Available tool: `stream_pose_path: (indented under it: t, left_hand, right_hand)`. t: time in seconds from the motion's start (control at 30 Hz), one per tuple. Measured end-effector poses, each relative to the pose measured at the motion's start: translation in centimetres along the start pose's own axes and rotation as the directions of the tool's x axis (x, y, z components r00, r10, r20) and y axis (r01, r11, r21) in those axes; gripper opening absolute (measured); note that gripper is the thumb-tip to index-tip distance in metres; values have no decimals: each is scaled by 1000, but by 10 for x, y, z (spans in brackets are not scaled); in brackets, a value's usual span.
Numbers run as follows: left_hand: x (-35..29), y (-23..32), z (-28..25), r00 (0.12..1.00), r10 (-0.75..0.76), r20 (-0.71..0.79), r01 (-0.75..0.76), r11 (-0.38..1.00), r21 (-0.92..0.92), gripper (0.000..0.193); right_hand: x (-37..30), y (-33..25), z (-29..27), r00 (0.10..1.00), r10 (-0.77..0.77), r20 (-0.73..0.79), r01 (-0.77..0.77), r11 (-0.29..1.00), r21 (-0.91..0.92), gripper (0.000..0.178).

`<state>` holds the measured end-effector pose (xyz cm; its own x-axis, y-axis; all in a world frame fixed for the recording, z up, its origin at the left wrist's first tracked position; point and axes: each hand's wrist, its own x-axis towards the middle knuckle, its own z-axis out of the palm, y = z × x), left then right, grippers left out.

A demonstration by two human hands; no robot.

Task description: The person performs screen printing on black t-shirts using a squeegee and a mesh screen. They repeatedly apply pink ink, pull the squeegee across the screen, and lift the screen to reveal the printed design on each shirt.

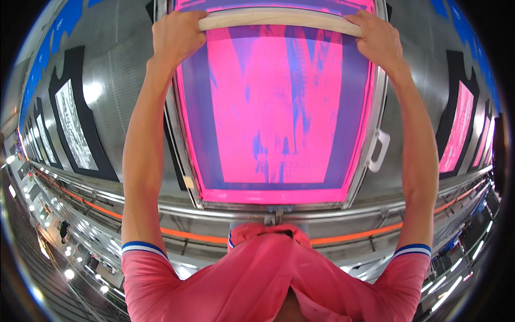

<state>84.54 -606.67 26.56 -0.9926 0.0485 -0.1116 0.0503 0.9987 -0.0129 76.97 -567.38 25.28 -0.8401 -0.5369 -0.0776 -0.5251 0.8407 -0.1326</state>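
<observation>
Both arms stretch forward over a printing screen (322, 123) with a metal frame, its mesh purple-blue around a design smeared with bright pink ink. Across the far part of the screen lies a squeegee (279, 17) with a pale wooden handle. My left hand (178, 35) is wrapped round the handle's left end. At the right end, my right hand (376, 36) grips the same handle. The squeegee's blade is hidden below the wood. Pink ink lines the near and side edges of the mesh.
Black garment pieces lie on the long metal table to both sides: one with a white print (75, 123) at left, one with a pink print (458, 126) at right. A white handle (380, 151) juts from the frame's right side. A metal rail (214, 216) runs along the near edge.
</observation>
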Motion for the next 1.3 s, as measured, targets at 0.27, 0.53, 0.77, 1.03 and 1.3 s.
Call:
stream_pose_path:
  t: [0.27, 0.53, 0.77, 1.03, 1.3]
  left_hand:
    - [-168, 31, 27, 996, 46, -71, -53, 994, -100, 51]
    - [-359, 81, 34, 998, 48, -28, -53, 977, -206, 49]
    - [-469, 108, 46, 998, 37, -41, -45, 971, -235, 46]
    - [-441, 105, 13, 981, 11, 196, 20, 988, -156, 36]
    - [-407, 179, 29, 991, 48, 126, -21, 979, -205, 45]
  right_hand:
    - [-160, -72, 7, 1000, -7, 12, 6, 999, 43, 40]
    - [-334, -140, 24, 995, -19, 102, 5, 991, 137, 43]
    - [-439, -185, 33, 998, -23, 52, 13, 984, 176, 29]
    - [-410, -173, 9, 960, -56, 275, -71, 899, 431, 49]
    - [-327, -41, 31, 847, 503, -171, -354, 774, 525, 64]
